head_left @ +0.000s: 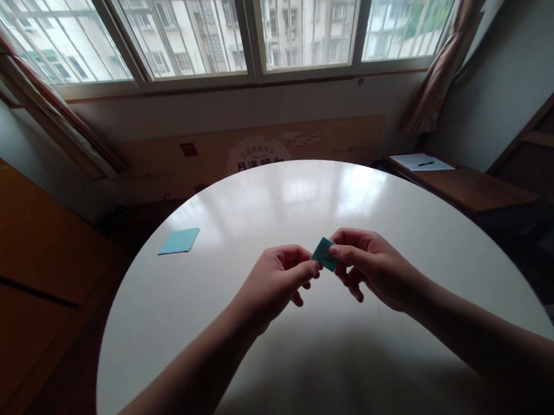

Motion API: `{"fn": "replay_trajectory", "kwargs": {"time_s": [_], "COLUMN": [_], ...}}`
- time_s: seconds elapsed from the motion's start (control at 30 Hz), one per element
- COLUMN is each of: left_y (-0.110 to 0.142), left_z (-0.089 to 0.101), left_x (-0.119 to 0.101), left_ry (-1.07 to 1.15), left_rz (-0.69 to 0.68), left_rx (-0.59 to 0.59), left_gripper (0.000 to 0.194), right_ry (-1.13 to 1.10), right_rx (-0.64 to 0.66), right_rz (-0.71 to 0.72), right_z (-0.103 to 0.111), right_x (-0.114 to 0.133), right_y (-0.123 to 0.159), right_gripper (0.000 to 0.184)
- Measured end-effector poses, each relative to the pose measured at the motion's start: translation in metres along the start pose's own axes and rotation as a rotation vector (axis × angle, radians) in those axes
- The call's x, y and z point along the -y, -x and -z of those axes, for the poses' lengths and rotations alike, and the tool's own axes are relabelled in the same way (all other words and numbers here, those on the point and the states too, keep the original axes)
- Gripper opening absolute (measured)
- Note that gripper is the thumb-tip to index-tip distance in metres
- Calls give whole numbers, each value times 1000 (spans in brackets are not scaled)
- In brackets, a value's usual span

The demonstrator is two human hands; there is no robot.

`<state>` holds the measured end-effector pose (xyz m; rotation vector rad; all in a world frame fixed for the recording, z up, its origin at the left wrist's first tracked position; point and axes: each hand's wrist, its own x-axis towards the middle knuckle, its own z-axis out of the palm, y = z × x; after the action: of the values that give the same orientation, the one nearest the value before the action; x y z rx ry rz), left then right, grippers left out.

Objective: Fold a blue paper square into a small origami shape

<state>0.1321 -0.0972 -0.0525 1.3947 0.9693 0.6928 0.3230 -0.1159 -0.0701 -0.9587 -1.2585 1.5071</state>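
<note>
A small folded piece of teal paper [324, 254] is held above the middle of a round white table [267, 208]. My left hand [277, 280] pinches its left edge between thumb and fingers. My right hand [373, 267] pinches its right side, with the thumb on top. Both hands hover just over the tabletop, close together. A flat sheet of light blue paper [179, 241] lies on the table's left part, well away from either hand.
A low wooden bench [470, 187] at the right carries a white sheet with a pen [422, 162]. Orange wooden furniture [24, 250] stands at the left. A cardboard panel [254, 149] leans under the barred window behind the table.
</note>
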Motion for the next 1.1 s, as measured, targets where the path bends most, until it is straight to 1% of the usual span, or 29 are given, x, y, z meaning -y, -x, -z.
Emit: {"fn": "replay_trajectory", "kwargs": {"time_s": [0.1, 0.17, 0.23, 0.3, 0.4, 0.57, 0.67, 0.8, 0.87, 1.0, 1.1], "left_y": [2, 3, 4, 4, 5, 4, 3, 4, 4, 3, 0], "left_z": [0, 0, 0, 0, -1, -2, -3, -5, -5, -2, 2], "left_x": [0, 0, 0, 0, 0, 1, 1, 1, 1, 0, 0], "left_ry": [-2, -10, -31, -53, -33, 109, 119, 89, 74, -3, -102], "left_rz": [10, 27, 41, 41, 39, 83, 104, 106, 99, 101, 87], "left_rx": [46, 97, 148, 168, 141, 70, 87, 127, 146, 160, 101], "left_gripper": [19, 21, 25, 27, 30, 31, 32, 28, 26, 27, 30], "right_ry": [-35, -43, -34, -13, 1, -8, 10, -43, -59, -37, -6], "right_rx": [12, 18, 23, 28, 43, -11, -8, -39, -59, -130, -202], "right_rz": [6, 7, 7, 2, -1, 54, 81, 63, 38, 8, 27], "right_z": [-1, -1, 0, 1, 2, 2, 3, 5, 6, 8, 11], "right_x": [0, 0, -1, -2, -3, -4, -6, -9, -10, -8, -5], "right_y": [1, 1, 1, 1, 1, 0, -1, -2, -3, -4, -5], "right_gripper": [23, 23, 22, 23, 26, 26, 23, 19, 22, 38, 43]}}
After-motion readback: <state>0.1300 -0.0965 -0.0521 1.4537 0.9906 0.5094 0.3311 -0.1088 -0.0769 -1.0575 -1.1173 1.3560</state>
